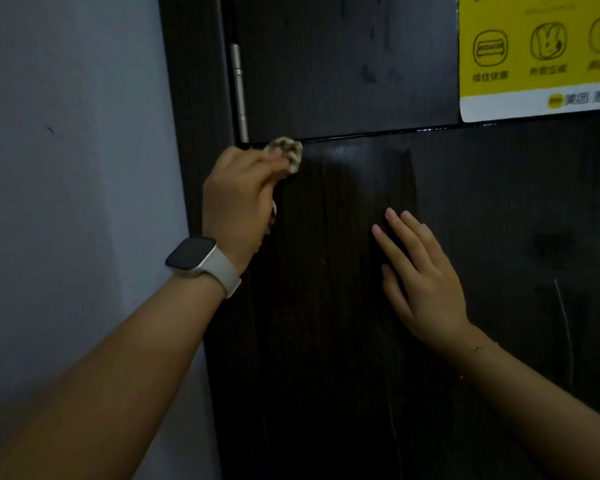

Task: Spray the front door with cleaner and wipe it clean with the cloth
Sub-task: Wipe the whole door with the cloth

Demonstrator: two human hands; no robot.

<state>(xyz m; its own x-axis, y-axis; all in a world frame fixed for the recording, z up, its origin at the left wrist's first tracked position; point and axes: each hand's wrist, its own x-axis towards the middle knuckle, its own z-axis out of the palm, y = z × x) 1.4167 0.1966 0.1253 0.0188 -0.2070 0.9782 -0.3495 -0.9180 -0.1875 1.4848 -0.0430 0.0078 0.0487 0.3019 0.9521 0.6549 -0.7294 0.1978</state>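
A dark wood-grain front door fills the view beside a pale wall, dimly lit. The left hand grips a bunched cloth against the door just under the horizontal groove, near the hinge. The right hand lies flat, fingers straight, on the panel. No spray bottle shows. Risks: the cloth snagging on the hinge, the bracing palm smearing what looks like a wet patch, or moisture reaching the yellow poster.

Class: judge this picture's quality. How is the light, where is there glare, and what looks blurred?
Head view: dim light; the dark door loses detail, with a glossy sheen beside the cloth; the small print on the yellow poster is soft; the door frame leans, as wide-angle lenses show it.
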